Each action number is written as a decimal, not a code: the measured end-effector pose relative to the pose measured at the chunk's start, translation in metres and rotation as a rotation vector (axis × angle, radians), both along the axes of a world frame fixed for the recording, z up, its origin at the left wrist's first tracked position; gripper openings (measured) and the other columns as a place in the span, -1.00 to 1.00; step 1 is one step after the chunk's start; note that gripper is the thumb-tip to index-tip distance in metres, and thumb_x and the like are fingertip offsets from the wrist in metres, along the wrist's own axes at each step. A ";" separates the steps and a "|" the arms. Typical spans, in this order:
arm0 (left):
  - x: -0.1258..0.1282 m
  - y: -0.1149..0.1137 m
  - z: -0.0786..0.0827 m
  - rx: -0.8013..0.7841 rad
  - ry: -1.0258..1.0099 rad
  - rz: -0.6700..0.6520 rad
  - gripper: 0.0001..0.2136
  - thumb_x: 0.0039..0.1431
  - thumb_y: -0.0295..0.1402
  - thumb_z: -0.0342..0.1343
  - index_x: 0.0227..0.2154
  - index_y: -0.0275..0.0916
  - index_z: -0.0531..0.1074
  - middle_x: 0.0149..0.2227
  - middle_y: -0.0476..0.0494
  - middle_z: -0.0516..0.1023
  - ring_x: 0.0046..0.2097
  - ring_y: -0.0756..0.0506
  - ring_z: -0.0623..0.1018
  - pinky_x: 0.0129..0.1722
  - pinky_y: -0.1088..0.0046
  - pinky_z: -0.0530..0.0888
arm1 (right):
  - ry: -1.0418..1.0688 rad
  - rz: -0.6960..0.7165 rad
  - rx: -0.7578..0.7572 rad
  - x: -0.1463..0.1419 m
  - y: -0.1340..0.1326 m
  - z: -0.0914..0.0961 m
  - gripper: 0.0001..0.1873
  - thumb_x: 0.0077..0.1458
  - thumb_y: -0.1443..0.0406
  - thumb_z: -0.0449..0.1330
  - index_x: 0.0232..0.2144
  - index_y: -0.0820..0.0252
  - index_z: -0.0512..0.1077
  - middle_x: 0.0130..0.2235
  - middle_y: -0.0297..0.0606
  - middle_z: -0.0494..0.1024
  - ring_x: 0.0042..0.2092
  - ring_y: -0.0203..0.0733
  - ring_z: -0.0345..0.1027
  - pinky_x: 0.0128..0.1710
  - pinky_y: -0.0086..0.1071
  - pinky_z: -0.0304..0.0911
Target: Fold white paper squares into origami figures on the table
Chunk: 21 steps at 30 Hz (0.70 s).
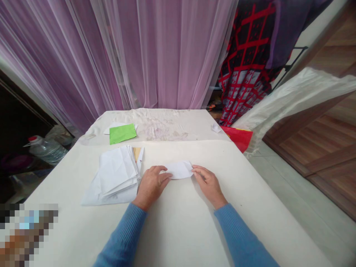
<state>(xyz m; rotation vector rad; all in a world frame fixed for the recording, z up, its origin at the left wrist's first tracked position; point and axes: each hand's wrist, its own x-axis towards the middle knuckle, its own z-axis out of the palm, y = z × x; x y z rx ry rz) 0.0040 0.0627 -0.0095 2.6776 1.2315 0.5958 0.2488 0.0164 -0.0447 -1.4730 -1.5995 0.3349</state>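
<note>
A small white piece of paper [180,170], apparently folded, is stretched between my two hands just above the table. My left hand [153,183] pinches its left end between thumb and fingers. At the right end, the fingertips of my right hand [208,184] close on the paper's edge. To the left of my left hand lies a stack of white paper sheets [116,170], uneven at the edges, with a tan piece [136,152] showing at its upper right. Blue knitted sleeves cover both my forearms.
On the white-covered table [178,230], a green paper [122,133] lies behind the stack, over a white sheet. A small white folded paper [216,128] sits at the far right edge. Beside the table are a red bag [240,139] and a large plastic bottle [47,149]. Purple curtains [167,55] hang behind.
</note>
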 end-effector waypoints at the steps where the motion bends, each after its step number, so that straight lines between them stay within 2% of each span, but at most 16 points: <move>1: 0.001 0.000 0.000 0.037 -0.033 0.000 -0.83 0.23 -0.36 0.09 -0.18 -0.06 0.55 -0.05 -0.13 0.53 -0.05 -0.17 0.49 -0.06 0.20 0.44 | -0.032 -0.013 0.009 -0.001 -0.001 0.001 -0.75 0.14 0.31 0.04 -0.28 0.13 0.53 -0.10 -0.16 0.59 -0.06 -0.14 0.46 0.01 -0.22 0.33; 6: 0.008 -0.006 0.005 0.159 -0.124 -0.034 -0.86 0.23 -0.42 0.04 -0.26 -0.17 0.50 -0.10 -0.13 0.58 0.07 -0.18 0.45 0.09 0.13 0.36 | -0.334 -0.153 0.084 -0.022 -0.016 0.022 -0.61 0.04 0.40 0.08 -0.06 0.11 0.47 0.03 -0.14 0.48 0.07 -0.03 0.30 0.09 -0.11 0.20; 10: 0.016 -0.011 0.007 0.187 -0.157 -0.086 -0.85 0.23 -0.44 0.01 -0.27 -0.17 0.48 -0.21 -0.10 0.62 0.02 -0.14 0.51 0.13 0.12 0.33 | -0.466 -0.090 0.076 -0.039 -0.025 0.033 -0.71 0.16 0.33 0.09 -0.11 0.07 0.52 -0.18 -0.18 0.49 -0.19 -0.17 0.38 -0.17 -0.34 0.30; 12: 0.018 -0.013 0.005 0.176 -0.167 -0.117 -0.87 0.22 -0.44 0.02 -0.28 -0.17 0.48 -0.22 -0.09 0.62 0.01 -0.13 0.51 0.13 0.13 0.34 | -0.460 -0.049 0.056 -0.042 -0.026 0.031 -0.71 0.20 0.35 0.05 -0.14 0.05 0.53 -0.20 -0.21 0.48 -0.27 -0.25 0.39 -0.26 -0.43 0.30; 15: 0.017 -0.013 0.001 0.114 -0.139 -0.152 -0.86 0.17 -0.39 0.11 -0.21 -0.15 0.48 -0.10 -0.14 0.59 0.09 -0.16 0.46 0.16 0.09 0.30 | -0.396 0.020 0.052 -0.039 -0.023 0.024 -0.70 0.17 0.41 0.03 -0.22 0.07 0.54 -0.22 -0.24 0.49 -0.26 -0.27 0.40 -0.24 -0.46 0.31; 19: 0.008 -0.007 -0.007 0.061 -0.063 -0.116 -0.57 0.10 -0.34 0.20 0.07 -0.13 0.37 0.13 -0.21 0.45 0.20 -0.22 0.36 0.21 0.01 0.24 | -0.256 0.054 0.115 -0.031 -0.018 0.018 -0.72 0.12 0.43 0.02 -0.26 0.12 0.50 -0.23 -0.21 0.51 -0.17 -0.21 0.42 -0.12 -0.38 0.33; 21: 0.002 -0.003 -0.010 0.056 -0.040 -0.095 -0.56 0.10 -0.40 0.19 0.08 -0.08 0.37 0.16 -0.19 0.42 0.22 -0.22 0.34 0.21 -0.01 0.23 | -0.195 0.076 0.114 -0.028 -0.015 0.014 -0.72 0.09 0.44 0.01 -0.26 0.12 0.48 -0.20 -0.20 0.52 -0.13 -0.20 0.43 -0.08 -0.35 0.34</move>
